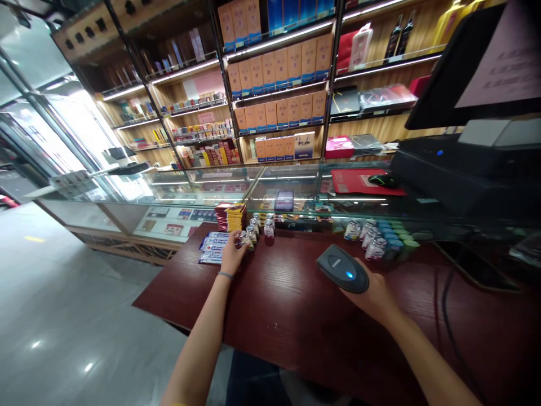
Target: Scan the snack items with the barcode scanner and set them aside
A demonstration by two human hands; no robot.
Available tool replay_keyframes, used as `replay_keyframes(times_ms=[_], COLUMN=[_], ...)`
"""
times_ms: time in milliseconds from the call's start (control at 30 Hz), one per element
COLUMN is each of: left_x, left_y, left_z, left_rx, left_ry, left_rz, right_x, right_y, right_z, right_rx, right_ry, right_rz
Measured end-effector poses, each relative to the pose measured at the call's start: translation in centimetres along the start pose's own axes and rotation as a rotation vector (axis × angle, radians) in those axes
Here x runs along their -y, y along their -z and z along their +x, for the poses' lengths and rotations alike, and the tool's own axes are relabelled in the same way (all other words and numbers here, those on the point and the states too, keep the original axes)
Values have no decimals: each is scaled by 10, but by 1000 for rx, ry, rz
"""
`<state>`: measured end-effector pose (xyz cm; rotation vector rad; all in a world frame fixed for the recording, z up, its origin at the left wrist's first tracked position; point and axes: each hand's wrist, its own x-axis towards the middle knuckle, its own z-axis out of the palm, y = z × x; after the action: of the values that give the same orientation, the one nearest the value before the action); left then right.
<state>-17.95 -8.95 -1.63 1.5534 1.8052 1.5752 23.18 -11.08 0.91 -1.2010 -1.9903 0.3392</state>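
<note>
My left hand (232,254) has its fingers around a small silver-capped bottle (245,239), at the front of a short row of similar bottles (254,224) on the dark red wooden table (279,293). Just left of that hand lie blue-and-white packets (212,248). Behind it rises a stack of red and yellow packets (231,216). A dark barcode scanner (343,269) with a lit blue light is in my right hand (376,293), held above the table. The scanner hides most of the right fingers.
More small bottles (374,247) and blue and green containers (399,242) stand at the right. A phone-like dark slab (475,265) and a cable (446,316) lie beyond. A glass display counter (198,189) borders the table, and a monitor (454,67) looms upper right.
</note>
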Motion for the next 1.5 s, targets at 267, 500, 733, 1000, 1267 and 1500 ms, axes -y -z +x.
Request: replay_keyframes(times_ms=[267, 500, 733, 1000, 1267, 1500], left_x=[0, -3, 2, -34, -82, -112], left_y=[-2, -3, -3, -10, -116, -227], left_z=[-1, -3, -2, -6, 0, -11], left_rx=[70, 63, 19, -317, -66, 95], left_ry=[-31, -38, -69, -321, -369, -268], left_rz=[140, 94, -18, -9, -194, -366], right_x=[-4, -3, -7, -21, -33, -50], right_y=[-1, -2, -2, 9, 44, 71], right_z=[-1, -1, -1, 5, 12, 10], right_rx=[4, 29, -7, -184, -411, -508], right_ry=[-25, -17, -16, -109, -224, -283], right_rz=[26, 64, 47, 76, 160, 172])
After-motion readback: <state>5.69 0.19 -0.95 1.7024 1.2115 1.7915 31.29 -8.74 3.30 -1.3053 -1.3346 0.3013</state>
